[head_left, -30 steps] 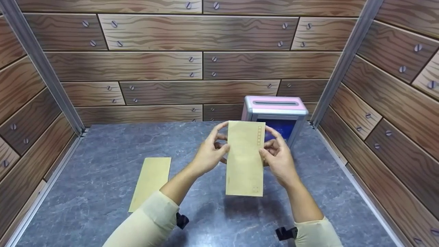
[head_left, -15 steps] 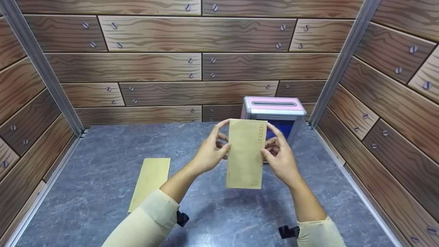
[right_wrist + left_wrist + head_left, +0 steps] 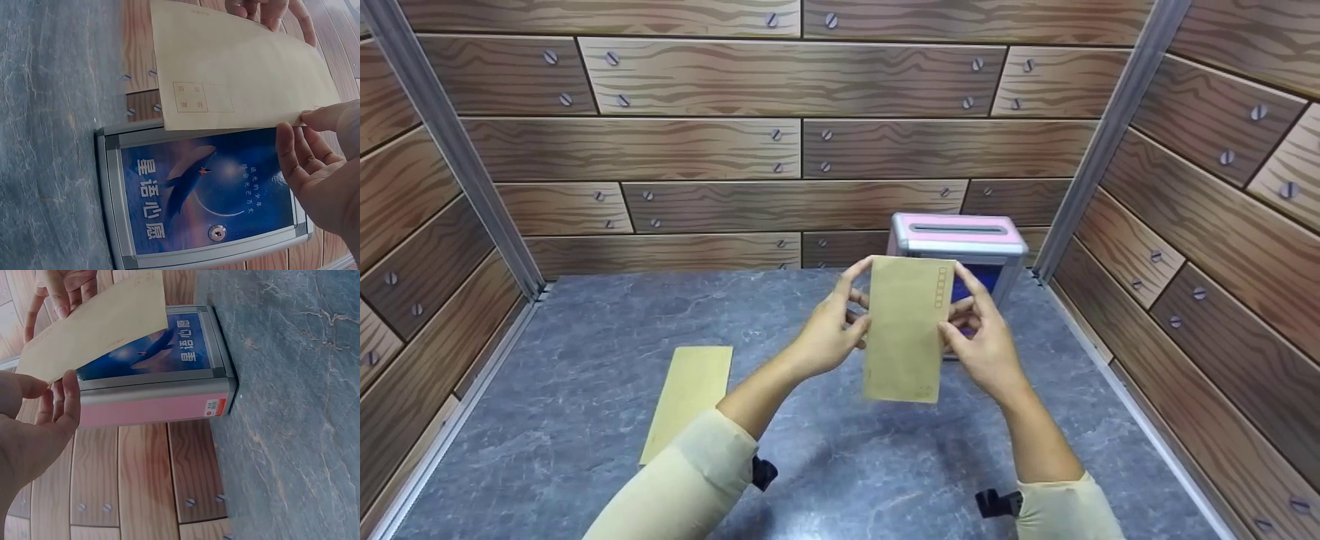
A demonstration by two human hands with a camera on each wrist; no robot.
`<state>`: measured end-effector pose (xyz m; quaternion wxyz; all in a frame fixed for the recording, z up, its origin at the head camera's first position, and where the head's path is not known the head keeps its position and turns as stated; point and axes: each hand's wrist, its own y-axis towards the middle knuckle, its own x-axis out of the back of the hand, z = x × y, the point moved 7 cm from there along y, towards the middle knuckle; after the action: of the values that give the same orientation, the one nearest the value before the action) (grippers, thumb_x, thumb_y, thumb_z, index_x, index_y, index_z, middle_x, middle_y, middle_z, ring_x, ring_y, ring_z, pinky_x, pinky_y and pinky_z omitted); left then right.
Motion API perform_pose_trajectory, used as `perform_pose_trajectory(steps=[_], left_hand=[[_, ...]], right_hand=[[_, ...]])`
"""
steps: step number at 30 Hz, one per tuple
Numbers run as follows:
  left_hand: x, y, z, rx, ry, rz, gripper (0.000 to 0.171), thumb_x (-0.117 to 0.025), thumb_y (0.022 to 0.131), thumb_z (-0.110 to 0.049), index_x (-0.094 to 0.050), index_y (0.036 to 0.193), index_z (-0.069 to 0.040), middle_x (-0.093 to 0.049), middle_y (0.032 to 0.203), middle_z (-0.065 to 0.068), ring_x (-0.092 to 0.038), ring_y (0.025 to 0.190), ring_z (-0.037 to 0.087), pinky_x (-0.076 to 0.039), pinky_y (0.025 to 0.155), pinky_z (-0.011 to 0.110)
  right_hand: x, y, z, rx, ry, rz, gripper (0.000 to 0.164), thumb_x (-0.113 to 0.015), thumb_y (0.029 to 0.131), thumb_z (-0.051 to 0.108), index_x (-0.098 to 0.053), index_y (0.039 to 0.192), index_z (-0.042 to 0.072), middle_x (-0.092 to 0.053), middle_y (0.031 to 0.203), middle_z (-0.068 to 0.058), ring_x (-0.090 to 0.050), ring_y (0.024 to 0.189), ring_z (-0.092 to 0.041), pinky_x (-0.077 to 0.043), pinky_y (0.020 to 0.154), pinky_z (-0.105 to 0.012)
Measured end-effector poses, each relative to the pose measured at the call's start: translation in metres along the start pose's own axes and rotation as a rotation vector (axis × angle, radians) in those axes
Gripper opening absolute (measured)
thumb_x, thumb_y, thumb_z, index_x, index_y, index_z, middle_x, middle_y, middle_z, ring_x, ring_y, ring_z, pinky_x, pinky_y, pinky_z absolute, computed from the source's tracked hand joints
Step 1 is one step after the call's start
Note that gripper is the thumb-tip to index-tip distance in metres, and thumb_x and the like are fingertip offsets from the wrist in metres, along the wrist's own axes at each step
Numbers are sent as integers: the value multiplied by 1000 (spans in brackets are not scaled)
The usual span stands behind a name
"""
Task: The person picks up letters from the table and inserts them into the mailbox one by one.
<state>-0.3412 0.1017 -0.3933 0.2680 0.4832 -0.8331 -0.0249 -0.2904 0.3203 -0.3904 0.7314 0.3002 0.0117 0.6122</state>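
Observation:
A tan paper envelope [image 3: 906, 337] is held upright above the table, its row of small printed boxes at the upper right. My left hand [image 3: 829, 330] pinches its left edge between thumb and fingers. On the opposite edge my right hand [image 3: 982, 345] pinches it the same way. Behind the envelope stands a pink and silver box [image 3: 958, 234] with a slot in its top; the envelope overlaps its front in the head view. The right wrist view shows the box's blue front panel [image 3: 202, 197] with a whale picture and a keyhole lock.
Another tan envelope [image 3: 690, 397] lies flat on the grey marbled table [image 3: 600, 322], left of my left forearm. Wood-patterned walls [image 3: 705, 150] enclose the back and both sides, joined by metal corner posts [image 3: 480, 150].
Both hands have shifted slightly right and up with the envelope. Its lower end has tipped away, so it looks shorter. The box and the lying envelope stay put.

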Motion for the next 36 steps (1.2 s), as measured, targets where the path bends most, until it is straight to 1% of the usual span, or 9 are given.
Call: perform_pose_trajectory(steps=[4,7,8,11,15,21,25,30,36], left_hand=[[0,3,-5,-37,48,-9,83,-54,109,1,-15,172,-35,-58,120,13,-68,90,20,-69,80,41],[-1,5,-9,-58,76,-14,81,-53,110,0,-15,172,-35,-59,116,12,-70,92,24,-67,76,31],[-1,6,-10,-63,76,-13,81,-53,110,0,-15,172,-35,-59,116,12,-71,93,27,-67,76,31],[-1,7,-13,-72,73,-8,81,-53,110,0,-14,172,-35,-60,116,12,-72,95,28,-67,78,31],[-3,10,-18,-82,65,5,83,-53,110,2,-13,172,-34,-62,116,13,-71,95,23,-68,79,31],[-2,16,-24,-87,81,10,85,-56,109,0,-12,172,-37,-69,122,13,-75,101,25,-66,77,27],[-1,19,-27,-84,113,9,87,-57,110,-1,-11,172,-39,-70,123,12,-75,106,25,-66,79,26],[0,24,-34,-101,110,15,87,-56,109,1,-11,172,-40,-69,123,11,-74,107,24,-67,81,26],[2,31,-41,-141,115,27,86,-56,109,1,-11,172,-37,-68,122,11,-72,107,24,-66,83,24]], right_hand=[[2,0,1,3,-45,8,93,-66,98,-13,-30,172,30,-63,105,-20,-70,84,-24,-68,67,-37],[4,0,1,-4,-116,15,95,-67,99,-9,-25,173,34,-64,105,-19,-72,86,-28,-69,68,-38],[5,0,2,-9,-135,21,96,-67,100,-8,-23,173,35,-64,105,-18,-73,88,-29,-69,69,-38],[6,0,1,-29,-185,51,99,-66,101,-7,-16,174,39,-64,110,-18,-76,94,-34,-69,69,-34],[9,1,1,-60,-217,72,102,-63,103,-7,-10,174,43,-64,113,-19,-77,100,-37,-69,70,-32],[14,5,4,-95,-216,55,103,-62,104,-7,-9,173,47,-64,110,-20,-77,96,-36,-67,65,-32],[18,7,6,-99,-209,56,104,-62,104,-6,-7,172,50,-66,109,-20,-76,94,-35,-67,64,-32],[21,11,8,-101,-165,48,106,-60,104,-8,-5,171,52,-66,106,-21,-75,94,-35,-68,64,-35],[26,18,15,-67,-144,24,107,-60,102,-12,-5,173,47,-66,101,-21,-74,90,-32,-68,66,-35]])
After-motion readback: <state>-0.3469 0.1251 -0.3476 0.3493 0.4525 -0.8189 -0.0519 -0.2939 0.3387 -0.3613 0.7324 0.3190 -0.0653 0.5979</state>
